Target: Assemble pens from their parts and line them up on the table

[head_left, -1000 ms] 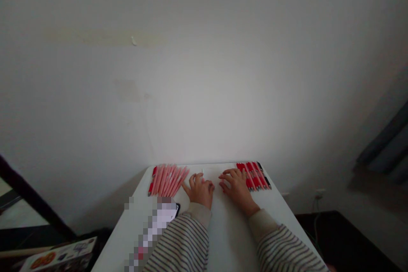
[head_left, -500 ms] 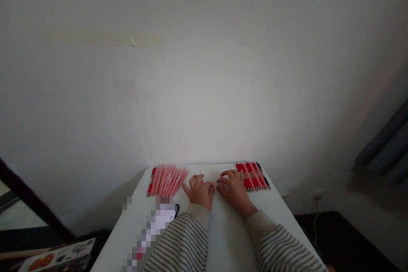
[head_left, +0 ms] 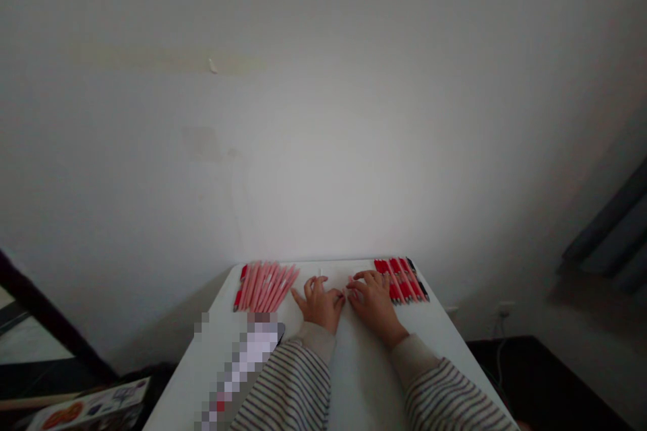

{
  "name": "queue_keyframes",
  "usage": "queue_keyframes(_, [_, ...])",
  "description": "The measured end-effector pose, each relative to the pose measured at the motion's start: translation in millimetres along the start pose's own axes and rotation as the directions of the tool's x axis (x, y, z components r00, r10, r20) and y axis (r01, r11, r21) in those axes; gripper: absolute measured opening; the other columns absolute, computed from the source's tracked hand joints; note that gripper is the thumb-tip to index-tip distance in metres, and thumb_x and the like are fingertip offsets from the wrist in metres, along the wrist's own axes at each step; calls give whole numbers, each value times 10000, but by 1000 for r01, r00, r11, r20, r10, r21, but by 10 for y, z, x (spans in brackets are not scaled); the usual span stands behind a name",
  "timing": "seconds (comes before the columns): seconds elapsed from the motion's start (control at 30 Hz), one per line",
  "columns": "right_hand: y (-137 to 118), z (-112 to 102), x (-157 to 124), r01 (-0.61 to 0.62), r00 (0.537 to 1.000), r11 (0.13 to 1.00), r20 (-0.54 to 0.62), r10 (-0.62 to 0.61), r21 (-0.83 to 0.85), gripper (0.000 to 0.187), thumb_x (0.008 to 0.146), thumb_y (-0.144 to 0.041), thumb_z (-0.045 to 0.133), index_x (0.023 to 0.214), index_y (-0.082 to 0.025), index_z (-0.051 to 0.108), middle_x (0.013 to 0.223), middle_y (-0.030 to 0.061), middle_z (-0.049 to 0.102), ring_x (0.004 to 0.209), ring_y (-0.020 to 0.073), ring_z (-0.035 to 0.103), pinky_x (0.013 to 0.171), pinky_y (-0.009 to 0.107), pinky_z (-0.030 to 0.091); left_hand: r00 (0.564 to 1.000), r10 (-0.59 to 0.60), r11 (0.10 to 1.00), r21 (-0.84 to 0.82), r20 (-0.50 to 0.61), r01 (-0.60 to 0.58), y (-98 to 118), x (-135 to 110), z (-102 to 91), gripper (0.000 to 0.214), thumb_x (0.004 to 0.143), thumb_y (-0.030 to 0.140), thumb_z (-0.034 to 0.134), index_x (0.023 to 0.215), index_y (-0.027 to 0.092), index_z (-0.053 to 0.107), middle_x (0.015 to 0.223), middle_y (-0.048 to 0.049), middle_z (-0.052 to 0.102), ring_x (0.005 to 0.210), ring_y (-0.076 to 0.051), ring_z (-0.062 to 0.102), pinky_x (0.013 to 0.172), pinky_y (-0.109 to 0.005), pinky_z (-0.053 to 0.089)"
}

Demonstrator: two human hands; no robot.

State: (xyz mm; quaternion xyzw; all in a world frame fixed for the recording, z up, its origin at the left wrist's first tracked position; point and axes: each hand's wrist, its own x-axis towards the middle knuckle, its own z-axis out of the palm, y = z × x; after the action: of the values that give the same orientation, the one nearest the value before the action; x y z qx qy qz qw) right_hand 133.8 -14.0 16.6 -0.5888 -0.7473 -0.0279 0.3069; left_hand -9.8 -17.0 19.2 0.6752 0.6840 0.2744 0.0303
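Observation:
My left hand and my right hand rest side by side on the middle of the white table, fingers curled. Their fingertips meet around a small thing that I cannot make out. A thin white tip shows just beyond my left hand. A fan of several pink pens lies to the left of my left hand. A row of several red pens with dark ends lies to the right, touching my right hand's outer fingers. Both sleeves are striped.
A blurred-out object lies on the table's left side beside my left sleeve. A printed box sits on the floor at lower left. The wall stands right behind the table's far edge. A dark curtain hangs at right.
My two hands have drawn closer together until their fingertips touch. My right hand slid a little left, away from the red pens. The pens have not moved.

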Motion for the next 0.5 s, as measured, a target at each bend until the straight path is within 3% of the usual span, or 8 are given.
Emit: queue_keyframes(0.5, [34, 13, 2, 12, 1000, 999, 1, -13, 40, 200, 832, -274, 574, 991, -298, 694, 1104, 50, 620, 1120, 253, 462, 1065, 568, 212, 1000, 0, 1000, -19, 1, 0, -16, -11, 10, 92, 741, 371, 688, 818, 361, 738, 1275, -3, 586, 1284, -278, 363, 1090, -688, 28])
